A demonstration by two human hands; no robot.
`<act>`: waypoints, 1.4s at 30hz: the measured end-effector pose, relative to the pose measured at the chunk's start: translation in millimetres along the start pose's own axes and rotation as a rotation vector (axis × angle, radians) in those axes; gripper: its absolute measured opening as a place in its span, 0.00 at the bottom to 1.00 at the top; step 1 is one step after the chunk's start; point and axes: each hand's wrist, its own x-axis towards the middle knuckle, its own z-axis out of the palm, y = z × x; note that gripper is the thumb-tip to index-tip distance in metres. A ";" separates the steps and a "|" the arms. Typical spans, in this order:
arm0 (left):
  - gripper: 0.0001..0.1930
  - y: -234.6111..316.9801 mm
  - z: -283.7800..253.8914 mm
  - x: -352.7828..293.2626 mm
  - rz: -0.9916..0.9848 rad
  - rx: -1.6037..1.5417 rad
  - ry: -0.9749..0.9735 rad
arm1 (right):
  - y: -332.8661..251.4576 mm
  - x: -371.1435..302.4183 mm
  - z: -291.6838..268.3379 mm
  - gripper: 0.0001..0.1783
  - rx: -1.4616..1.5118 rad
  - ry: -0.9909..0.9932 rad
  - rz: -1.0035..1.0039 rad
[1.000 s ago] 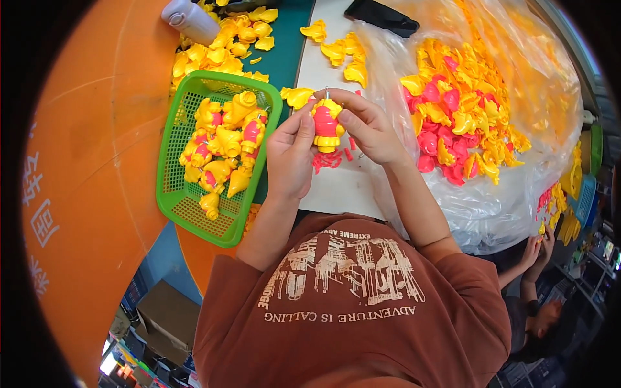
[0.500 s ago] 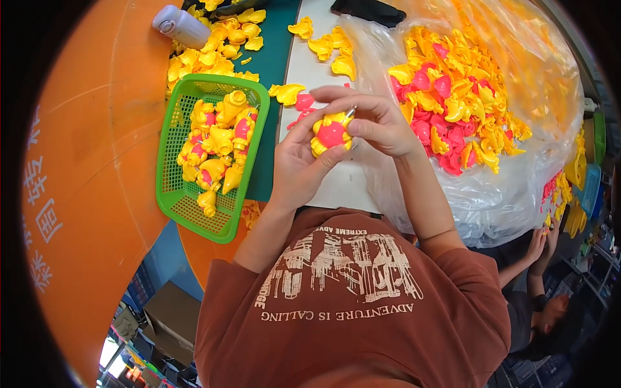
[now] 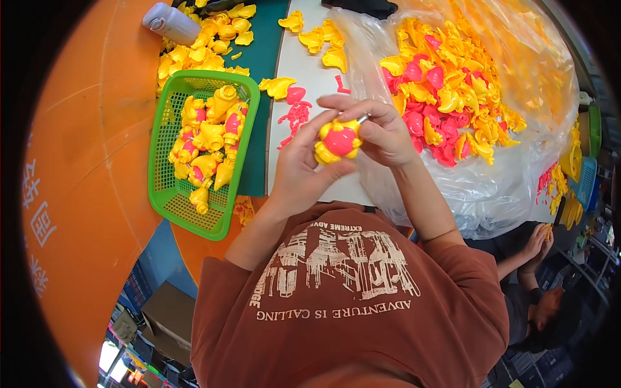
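A small yellow plastic toy figure (image 3: 339,142) with a rounded pink front is held between my two hands over the white tabletop. My left hand (image 3: 299,169) grips it from the left, its thumb lying along the underside. On the other side, the thumb and fingers of my right hand (image 3: 387,134) are closed at its upper right edge. A short metal pin (image 3: 364,118) sticks out there, beside the right fingertips. Flat pink plastic pieces (image 3: 296,116) and a yellow shell part (image 3: 278,87) lie just beyond my left hand.
To the left stands a green basket (image 3: 234,205) with several similar yellow-and-pink figures. A clear plastic bag (image 3: 446,200) with a heap of yellow and pink parts (image 3: 453,90) spreads on the right. A lilac bottle (image 3: 171,23) lies far left. A co-worker's hands (image 3: 537,244) are at lower right.
The toy figure has tilted slightly in my hands. My left thumb has slid from its front to below it. The whole view has shifted a little, moving the basket and bag leftward.
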 end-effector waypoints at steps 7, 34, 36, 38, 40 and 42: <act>0.32 -7.8 7.9 8.9 -0.031 0.254 0.076 | 7.0 -1.5 -14.4 0.13 0.213 0.049 0.108; 0.20 -11.5 -36.1 17.3 0.387 1.116 0.272 | -58.8 -0.7 -92.3 0.10 -1.961 0.668 -0.083; 0.19 -22.0 -25.4 21.3 0.374 1.097 0.208 | -53.1 4.4 -89.8 0.10 -1.940 0.569 0.056; 0.18 -35.3 -22.6 25.7 0.334 1.000 0.063 | -45.4 9.1 -89.2 0.10 -2.040 0.576 0.039; 0.17 -38.3 -20.5 28.9 0.313 0.955 0.038 | -38.0 16.1 -89.3 0.11 -2.135 0.581 0.024; 0.17 -39.8 -19.9 32.6 0.287 0.913 0.013 | -33.7 23.7 -93.9 0.13 -2.393 0.455 0.188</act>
